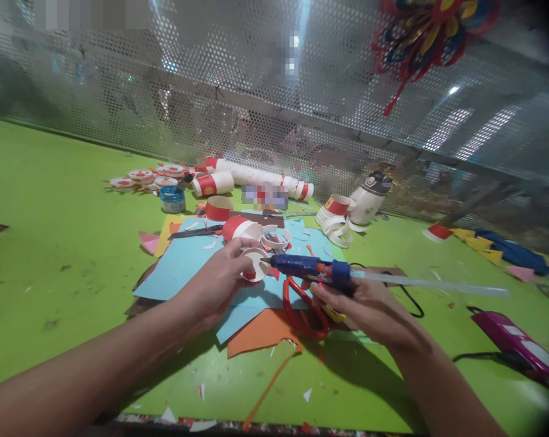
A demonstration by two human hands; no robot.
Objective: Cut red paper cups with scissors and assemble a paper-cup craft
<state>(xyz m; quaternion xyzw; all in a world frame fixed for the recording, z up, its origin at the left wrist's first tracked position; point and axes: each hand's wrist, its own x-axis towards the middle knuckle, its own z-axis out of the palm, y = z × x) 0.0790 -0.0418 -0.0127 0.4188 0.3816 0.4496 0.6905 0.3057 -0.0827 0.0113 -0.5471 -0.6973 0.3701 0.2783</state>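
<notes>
My right hand (347,303) is closed around the grip of a blue glue gun (311,270), from whose back a long clear glue stick (429,283) sticks out. The gun's nozzle points left at a small white paper cup piece (257,267), which my left hand (231,267) pinches at its rim. Whether the nozzle touches the cup piece is hard to tell. Red-handled scissors (305,315) lie beneath the gun. Just behind my left fingers rests a red and white paper cup (242,229).
Light blue paper (165,273) and orange paper (260,334) lie under my hands. Farther back are a blue jar (172,199), a long white tube (256,176), cut cup rings (337,230) and a white bottle (370,197). A magenta device (515,343) with a cable lies right.
</notes>
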